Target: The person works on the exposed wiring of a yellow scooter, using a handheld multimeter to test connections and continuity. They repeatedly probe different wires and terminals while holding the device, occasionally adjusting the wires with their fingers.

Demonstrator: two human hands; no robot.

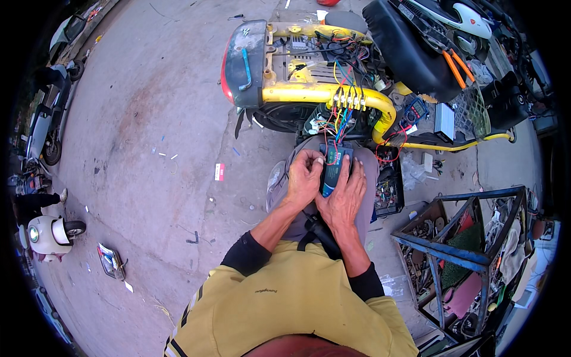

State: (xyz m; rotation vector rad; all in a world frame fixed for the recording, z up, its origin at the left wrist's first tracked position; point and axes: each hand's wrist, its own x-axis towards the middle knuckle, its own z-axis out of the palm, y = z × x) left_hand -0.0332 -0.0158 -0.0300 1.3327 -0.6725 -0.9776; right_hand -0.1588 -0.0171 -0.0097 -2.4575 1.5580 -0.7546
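Box (337, 156), black with a pale label and a blue patch, lies on the person's lap, with wires running to its far end from a cluster below the terminal strip (350, 102) on the yellow frame (297, 92). Left hand (306, 172) has its thumb and fingers pinched closed at the box's left edge, apparently on a thin red wire (327, 163). Right hand (345, 190) grasps the box from its right side, fingers laid along it. By the look of it, the step in hand is placing or sorting that wire at the box; the next move calls for a steady right hand and a fine pinch, with the neighbouring wires left unpulled.

Just right of the knee, a black tray (391, 212) holds a jumble of small parts, too small to name. Farther right stands a metal rack (443, 250) with worn blue bars; metal parts fill its left section, while a green piece, a pink piece and pale cloth lie in the rest. Well off to the left, a small tray (122, 262) on the ground holds blue and white bits.
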